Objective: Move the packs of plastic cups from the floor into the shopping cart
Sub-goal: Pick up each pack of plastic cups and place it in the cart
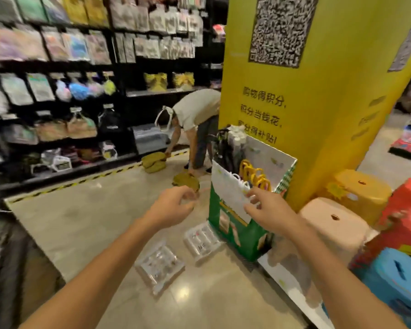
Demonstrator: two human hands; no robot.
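Shop floor | two cup packs beside green box | left hand, right hand grip released, holding nothing | stoop, pinch pack edges, cart unseen

Bright indoor light, glare spot on glossy floor, heavy motion blur, wide-angle bending at edges
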